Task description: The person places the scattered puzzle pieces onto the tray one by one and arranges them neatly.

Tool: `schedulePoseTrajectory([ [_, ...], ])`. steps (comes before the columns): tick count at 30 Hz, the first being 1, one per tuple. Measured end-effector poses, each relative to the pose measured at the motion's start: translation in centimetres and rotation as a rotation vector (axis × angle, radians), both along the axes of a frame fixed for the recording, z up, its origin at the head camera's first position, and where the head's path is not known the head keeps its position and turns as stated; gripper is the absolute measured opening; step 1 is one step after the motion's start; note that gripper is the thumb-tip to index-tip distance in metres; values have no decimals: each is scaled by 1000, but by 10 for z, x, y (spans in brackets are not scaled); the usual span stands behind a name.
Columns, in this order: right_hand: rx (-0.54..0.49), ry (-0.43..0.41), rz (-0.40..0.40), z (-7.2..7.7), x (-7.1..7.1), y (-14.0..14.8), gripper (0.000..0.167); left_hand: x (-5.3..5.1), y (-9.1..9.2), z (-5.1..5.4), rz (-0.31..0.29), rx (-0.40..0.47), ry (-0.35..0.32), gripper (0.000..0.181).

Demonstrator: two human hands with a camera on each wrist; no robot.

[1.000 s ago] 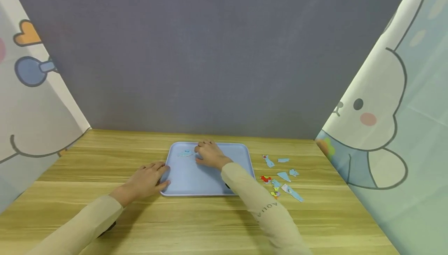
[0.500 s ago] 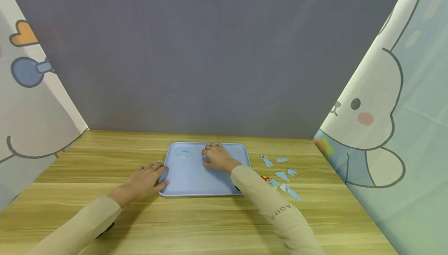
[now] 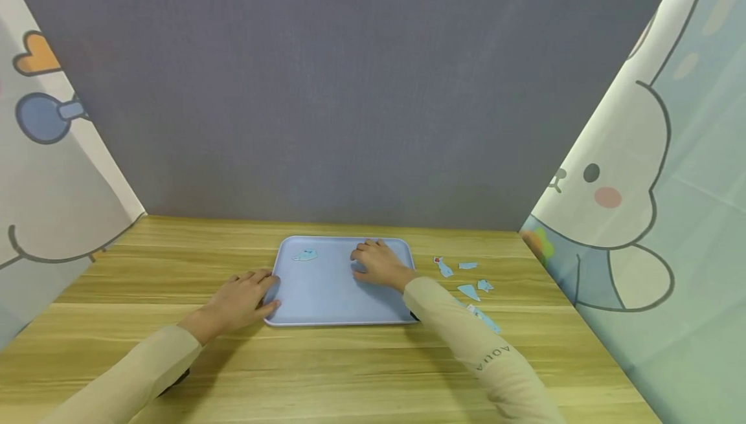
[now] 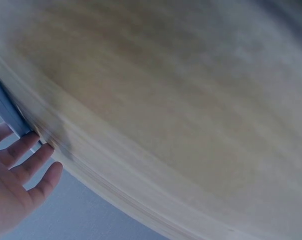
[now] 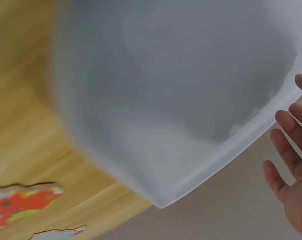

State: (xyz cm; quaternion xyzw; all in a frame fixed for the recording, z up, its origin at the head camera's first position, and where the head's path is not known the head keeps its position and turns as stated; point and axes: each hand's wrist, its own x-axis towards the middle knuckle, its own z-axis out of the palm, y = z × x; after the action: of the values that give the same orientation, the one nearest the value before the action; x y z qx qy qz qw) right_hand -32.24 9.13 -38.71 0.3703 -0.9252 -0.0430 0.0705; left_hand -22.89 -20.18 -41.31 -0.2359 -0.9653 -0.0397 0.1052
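A pale blue tray [image 3: 320,294] lies on the wooden table. One light blue puzzle piece [image 3: 305,256] is in its upper left part. At the tray's left rim rests my left hand [image 3: 239,300], fingers relaxed; the left wrist view shows its fingertips [image 4: 45,150] at the edge. My right hand [image 3: 380,265] hovers over the tray's right half. Its fingers are loosely extended in the right wrist view, with nothing seen between them. Whether they touch the tray floor is hard to tell.
Right of the tray lie several loose pieces, among them a blue triangular piece [image 3: 469,292], a long piece [image 3: 485,319] and a red-marked piece [image 3: 444,267]. My right sleeve [image 3: 466,333] covers some others. A grey wall [image 3: 338,87] stands behind the table.
My right hand has moved rightward across the tray, away from the piece at the upper left. The left hand stays at the left rim. My sleeve now hides the red piece.
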Motion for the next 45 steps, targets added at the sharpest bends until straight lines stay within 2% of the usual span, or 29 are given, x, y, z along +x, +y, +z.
schedulePoseTrajectory([
  [9, -43, 33, 10, -3, 2, 23, 32, 1, -1, 1, -4, 8, -4, 52],
  [19, -94, 9, -25, -2, 5, 54, 30, 0, -2, -1, -1, 12, -5, 52],
  [24, -126, 38, -31, -3, 6, 70, 29, 0, -2, -1, 0, 11, 0, 52],
  [33, -175, 38, -97, -6, 9, 98, 28, -1, -2, -2, 1, 12, 5, 52],
  [45, -245, 54, -145, -11, 12, 135, 32, -1, -1, 1, 1, 9, -2, 51],
])
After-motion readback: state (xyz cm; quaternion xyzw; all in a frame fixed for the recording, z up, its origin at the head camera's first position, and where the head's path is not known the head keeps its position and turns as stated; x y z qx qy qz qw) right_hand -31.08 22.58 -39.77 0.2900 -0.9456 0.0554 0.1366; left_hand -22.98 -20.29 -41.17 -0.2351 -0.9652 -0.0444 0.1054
